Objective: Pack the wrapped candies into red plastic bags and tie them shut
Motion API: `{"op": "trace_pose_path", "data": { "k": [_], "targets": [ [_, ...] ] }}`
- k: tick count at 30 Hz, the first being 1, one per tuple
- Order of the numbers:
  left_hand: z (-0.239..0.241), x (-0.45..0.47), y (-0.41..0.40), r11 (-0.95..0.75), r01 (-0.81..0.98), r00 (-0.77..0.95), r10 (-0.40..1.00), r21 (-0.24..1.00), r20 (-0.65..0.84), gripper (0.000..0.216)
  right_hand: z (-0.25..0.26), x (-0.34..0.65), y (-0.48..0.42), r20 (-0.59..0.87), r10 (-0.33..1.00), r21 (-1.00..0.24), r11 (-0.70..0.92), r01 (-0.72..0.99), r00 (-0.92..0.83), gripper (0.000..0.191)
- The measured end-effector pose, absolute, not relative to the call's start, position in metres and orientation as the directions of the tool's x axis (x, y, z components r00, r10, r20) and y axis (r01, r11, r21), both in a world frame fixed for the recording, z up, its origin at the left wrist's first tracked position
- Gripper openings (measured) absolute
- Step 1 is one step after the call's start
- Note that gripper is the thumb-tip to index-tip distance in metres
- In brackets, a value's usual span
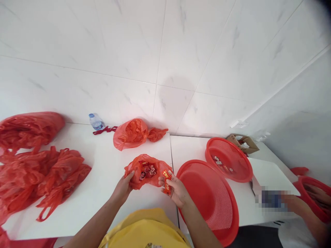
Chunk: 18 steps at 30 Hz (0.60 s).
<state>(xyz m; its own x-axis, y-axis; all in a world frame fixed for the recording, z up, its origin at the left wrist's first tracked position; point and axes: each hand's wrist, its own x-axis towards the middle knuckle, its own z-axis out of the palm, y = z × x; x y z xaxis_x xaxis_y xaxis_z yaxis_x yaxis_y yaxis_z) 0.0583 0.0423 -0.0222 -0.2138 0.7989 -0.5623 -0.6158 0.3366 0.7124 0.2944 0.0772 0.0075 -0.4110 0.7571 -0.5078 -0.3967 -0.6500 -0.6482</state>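
Note:
In the head view, a thin red plastic bag (143,158) sits on the white table before me with its mouth spread. Inside it lie several small wrapped candies (148,170) in dark red wrappers. My left hand (126,184) is closed on the bag's left rim. At the bag's right side, my right hand (176,189) has its fingers closed around red candy packets (167,181) with yellow print; their exact number is hard to make out. Just right of this hand stands a large red plastic basket (201,182).
A second red basket (227,156) with a few packets stands behind. Piled red bags (43,172) cover the table's left. Along the wall are a water bottle (95,122), a filled red bag (131,134) and a cardboard box (244,143). Another person's arm (305,213) reaches in at right.

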Motion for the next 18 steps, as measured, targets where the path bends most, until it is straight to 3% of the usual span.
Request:
{"op": "trace_pose_path", "data": {
  "k": [3, 9, 18],
  "targets": [
    [-0.023, 0.059, 0.042, 0.326, -0.611, -0.205, 0.815, 0.721, -0.542, 0.04, 0.004, 0.27, 0.085, -0.531, 0.721, -0.631, -0.687, -0.361, -0.445, 0.039],
    [-0.018, 0.057, 0.038, 0.316, -0.617, -0.225, 0.807, 0.721, -0.546, 0.042, 0.01, 0.249, 0.101, -0.585, 0.693, -0.578, -0.721, -0.382, -0.421, 0.064],
    [-0.024, 0.056, 0.038, 0.346, -0.627, -0.212, 0.786, 0.698, -0.58, 0.041, 0.002, 0.268, 0.088, -0.551, 0.727, -0.599, -0.687, -0.412, -0.41, 0.062]
  ]
}}
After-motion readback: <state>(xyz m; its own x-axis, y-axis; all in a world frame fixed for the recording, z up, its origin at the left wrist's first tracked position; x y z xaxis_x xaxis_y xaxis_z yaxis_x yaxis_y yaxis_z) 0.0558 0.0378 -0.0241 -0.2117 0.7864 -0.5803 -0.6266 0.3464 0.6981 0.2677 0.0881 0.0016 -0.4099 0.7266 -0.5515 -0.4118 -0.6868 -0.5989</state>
